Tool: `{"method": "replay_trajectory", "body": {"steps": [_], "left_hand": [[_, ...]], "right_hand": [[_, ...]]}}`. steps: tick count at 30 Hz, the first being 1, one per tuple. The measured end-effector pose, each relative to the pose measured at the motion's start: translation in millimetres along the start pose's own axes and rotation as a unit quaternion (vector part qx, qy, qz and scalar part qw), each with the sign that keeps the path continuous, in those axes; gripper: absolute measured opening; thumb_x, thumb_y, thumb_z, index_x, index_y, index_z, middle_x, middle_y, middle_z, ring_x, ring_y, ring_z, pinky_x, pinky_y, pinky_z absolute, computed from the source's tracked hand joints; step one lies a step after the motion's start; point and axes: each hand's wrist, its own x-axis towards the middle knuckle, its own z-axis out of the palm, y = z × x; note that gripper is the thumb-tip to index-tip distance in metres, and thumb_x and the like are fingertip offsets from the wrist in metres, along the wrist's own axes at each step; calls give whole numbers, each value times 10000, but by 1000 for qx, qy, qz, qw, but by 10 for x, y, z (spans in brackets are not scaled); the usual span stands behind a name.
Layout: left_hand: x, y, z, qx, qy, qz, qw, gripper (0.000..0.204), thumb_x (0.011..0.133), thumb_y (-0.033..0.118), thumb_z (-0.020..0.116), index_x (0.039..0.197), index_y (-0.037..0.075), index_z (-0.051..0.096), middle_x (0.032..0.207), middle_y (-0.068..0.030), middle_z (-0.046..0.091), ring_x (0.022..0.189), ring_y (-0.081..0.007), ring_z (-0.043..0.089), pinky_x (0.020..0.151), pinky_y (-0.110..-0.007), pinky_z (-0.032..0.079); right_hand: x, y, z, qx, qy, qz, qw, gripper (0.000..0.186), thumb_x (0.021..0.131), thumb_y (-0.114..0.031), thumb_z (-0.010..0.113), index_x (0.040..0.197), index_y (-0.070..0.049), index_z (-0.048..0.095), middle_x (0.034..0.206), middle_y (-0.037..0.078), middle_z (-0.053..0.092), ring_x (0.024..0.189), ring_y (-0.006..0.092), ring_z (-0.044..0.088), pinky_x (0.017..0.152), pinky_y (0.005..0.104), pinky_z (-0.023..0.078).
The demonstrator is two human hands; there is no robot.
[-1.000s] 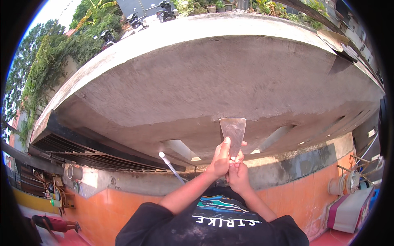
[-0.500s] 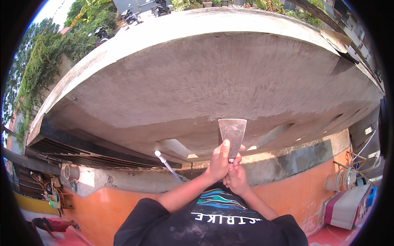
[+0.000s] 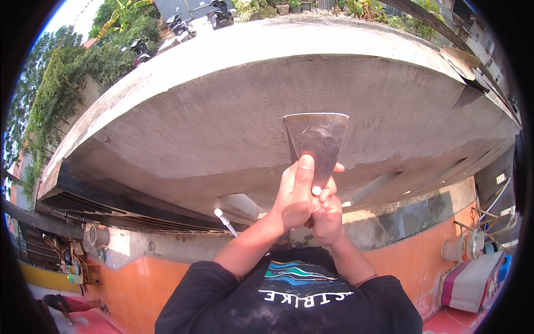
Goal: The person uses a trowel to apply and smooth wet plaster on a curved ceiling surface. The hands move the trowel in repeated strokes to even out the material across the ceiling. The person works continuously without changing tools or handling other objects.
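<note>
A putty knife (image 3: 328, 133) with a wide metal blade points up in front of a grey plastered wall face (image 3: 222, 111). My left hand (image 3: 295, 197) is closed on it, the thumb pressed flat on the lower blade and some fingers behind it. Lower down, my right hand (image 3: 327, 220) wraps round the handle, most of which is hidden by the fingers. The blade's broad edge lies over the smooth grey plaster; whether it touches the surface I cannot tell.
Below the wall, a white pipe (image 3: 225, 221) stands left of my forearms. Dark slats (image 3: 111, 203) run along the left. Buckets (image 3: 470, 244) and a striped box-like thing (image 3: 473, 281) are at the right. A person (image 3: 72, 305) is at the lower left.
Both hands have moved up and outward with the putty knife, whose blade now sits higher against the wall and looks larger. The grip is much the same.
</note>
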Motion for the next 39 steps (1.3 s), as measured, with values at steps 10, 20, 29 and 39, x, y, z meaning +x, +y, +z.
{"method": "replay_trajectory", "body": {"steps": [10,20,29,39], "left_hand": [[-448,-700,-49,36,2,-180,983,648,1052,520,193,1107,-1,574,665,-17,524,601,-97,521,580,-255,456],[-388,-887,-78,28,31,-134,990,671,1054,525,188,1036,-41,547,592,-15,477,541,-106,498,524,-262,443],[-102,-536,127,-124,19,-11,992,684,1033,577,195,1084,-43,481,588,-43,471,565,-150,468,616,-300,450],[-486,-726,126,-41,77,-137,987,574,1070,455,229,1196,-33,505,739,-84,588,612,-110,539,589,-258,479]], "right_hand": [[-673,423,-200,40,-53,130,989,295,1060,-297,385,1168,-24,412,639,44,526,498,79,475,468,204,376],[-575,529,-174,-28,23,103,994,252,1051,-162,388,886,-5,497,649,41,535,509,109,505,491,257,411],[-248,-81,-291,-127,-3,67,990,247,1024,-203,482,828,-59,520,671,0,545,588,89,509,535,251,403],[-696,285,-68,14,24,122,992,335,1067,-343,366,932,-60,485,598,16,507,478,86,473,440,232,386]]}}
